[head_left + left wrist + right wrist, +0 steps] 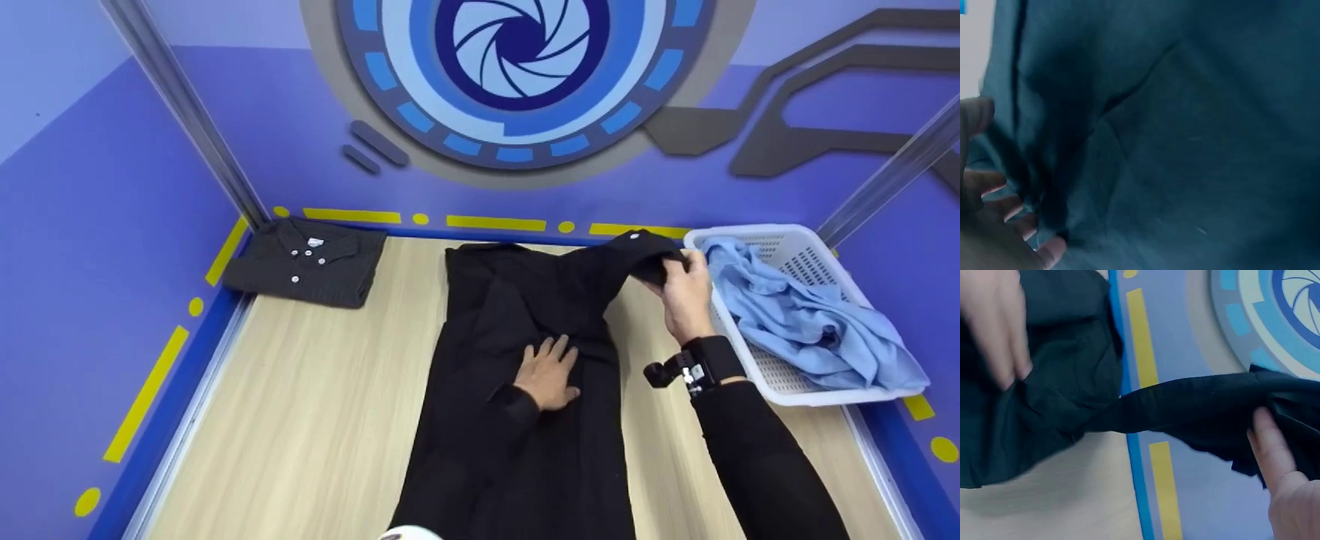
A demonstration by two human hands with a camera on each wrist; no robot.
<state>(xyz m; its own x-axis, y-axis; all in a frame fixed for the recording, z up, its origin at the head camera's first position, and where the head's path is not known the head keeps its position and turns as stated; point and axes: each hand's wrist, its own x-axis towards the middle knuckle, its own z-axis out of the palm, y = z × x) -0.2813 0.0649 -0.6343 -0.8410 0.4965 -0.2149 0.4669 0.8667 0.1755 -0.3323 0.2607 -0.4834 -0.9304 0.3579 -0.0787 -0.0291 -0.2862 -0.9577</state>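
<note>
A long black shirt (495,300) lies lengthwise on the table, with creases across its upper part. My left hand (547,375) rests on the middle of it, fingers spread and pointing away from me. In the left wrist view, that hand's fingers (1016,216) lie over bunched folds of the dark cloth. My right hand (686,292) grips the end of a sleeve (619,259), raised off the table at the far right; a small white button shows there. In the right wrist view the sleeve (1185,405) stretches, twisted, from the shirt body to my right hand (1283,484).
At the far left corner lies a folded dark shirt (315,274) with white buttons. A white plastic basket (784,401) stands at the right, close beside my right hand, with light blue cloth (817,315) inside. Blue panel walls (255,112) border the wooden table (300,420).
</note>
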